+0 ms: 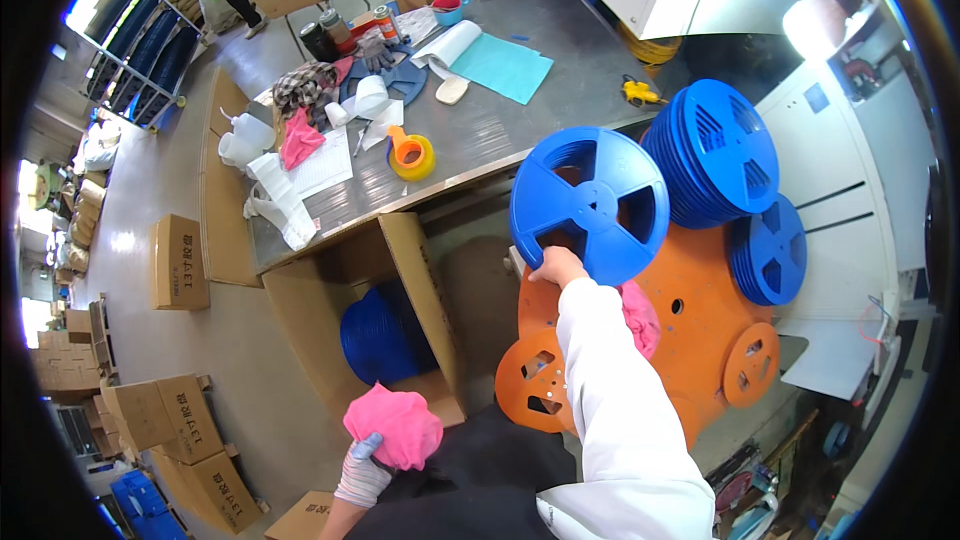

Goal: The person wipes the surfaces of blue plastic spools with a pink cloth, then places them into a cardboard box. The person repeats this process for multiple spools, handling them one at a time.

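My left hand point(362, 473), in a pale glove with grey-blue fingertips, holds a bunched pink cloth point(395, 426) low in the view. My bare right hand point(560, 267) reaches forward in a white sleeve and grips the lower left edge of a blue plastic reel point(600, 208) with wide cutouts. More reel edges show behind it at the upper left. To its right stand a taller stack of blue reels point(725, 150) and a smaller stack point(770, 250), on an orange round-lobed table point(690, 270). Left of my arm, an open cardboard box point(420, 290) contains blue reels point(378, 338).
A grey worktable point(500, 130) beyond carries a tape roll point(410, 156), a turquoise sheet point(503, 67), papers, rags and cans. Another pink cloth point(640, 320) lies beside my right forearm. Closed cartons point(180, 262) stand on the floor at left. White machine panels point(840, 160) rise at right.
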Motion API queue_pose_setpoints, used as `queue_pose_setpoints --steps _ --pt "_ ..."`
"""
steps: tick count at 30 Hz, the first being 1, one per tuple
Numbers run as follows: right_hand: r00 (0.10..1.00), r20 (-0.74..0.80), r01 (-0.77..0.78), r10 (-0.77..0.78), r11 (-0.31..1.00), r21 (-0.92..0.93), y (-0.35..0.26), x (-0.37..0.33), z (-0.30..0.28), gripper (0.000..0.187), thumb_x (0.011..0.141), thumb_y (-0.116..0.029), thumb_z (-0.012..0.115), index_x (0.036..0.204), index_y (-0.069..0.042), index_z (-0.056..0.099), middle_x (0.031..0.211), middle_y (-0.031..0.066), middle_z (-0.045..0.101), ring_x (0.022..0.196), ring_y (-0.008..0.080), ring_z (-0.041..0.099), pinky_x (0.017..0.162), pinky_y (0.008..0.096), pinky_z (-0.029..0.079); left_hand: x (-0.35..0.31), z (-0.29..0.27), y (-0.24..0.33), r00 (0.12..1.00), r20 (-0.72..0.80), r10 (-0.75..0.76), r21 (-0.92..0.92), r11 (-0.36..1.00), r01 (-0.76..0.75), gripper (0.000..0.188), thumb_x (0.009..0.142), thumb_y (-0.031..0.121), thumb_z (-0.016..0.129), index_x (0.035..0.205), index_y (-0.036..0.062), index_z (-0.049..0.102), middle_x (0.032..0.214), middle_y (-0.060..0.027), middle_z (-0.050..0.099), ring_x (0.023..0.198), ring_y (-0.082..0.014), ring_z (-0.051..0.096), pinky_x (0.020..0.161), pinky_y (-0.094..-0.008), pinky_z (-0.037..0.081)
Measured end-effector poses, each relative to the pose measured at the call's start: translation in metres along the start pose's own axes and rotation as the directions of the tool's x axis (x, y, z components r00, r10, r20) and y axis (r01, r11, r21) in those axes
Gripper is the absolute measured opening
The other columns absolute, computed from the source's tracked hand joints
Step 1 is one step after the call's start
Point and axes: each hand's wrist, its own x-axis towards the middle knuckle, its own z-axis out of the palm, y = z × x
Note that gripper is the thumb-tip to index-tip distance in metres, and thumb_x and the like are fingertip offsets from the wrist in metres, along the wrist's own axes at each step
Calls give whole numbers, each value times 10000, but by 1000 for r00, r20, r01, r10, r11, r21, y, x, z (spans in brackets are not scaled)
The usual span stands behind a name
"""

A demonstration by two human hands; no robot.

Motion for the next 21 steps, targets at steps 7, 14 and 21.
queue_pose_setpoints --steps 7,14,21 --pt "981 -196 -10 8 1000 -6 16 25 49 479 699 -265 813 1107 -62 665 1072 198 702 1023 368 666 893 450 531 -4 6 -14 995 -97 33 24 999 -31 754 818 149 751 1458 28 371 1430 -133 502 1343 -329 457 1154 -486 351" --pt "989 -144 58 -45 994 92 -13 -27 9 447 688 -257 779 1091 -91 679 1079 187 705 1007 370 672 877 451 534 2 3 -6 991 87 105 106 988 -114 769 810 147 750 1461 36 357 1423 -137 500 1331 -341 467 1146 -485 362" --pt "969 -223 240 -102 205 949 -65 -222 -63 309 753 -71 726 1034 16 632 894 65 634 787 170 619 720 304 501 6 12 46 973 186 134 119 980 -158 748 794 125 758 1441 23 397 1379 -128 542 1277 -319 526 1102 -471 423"
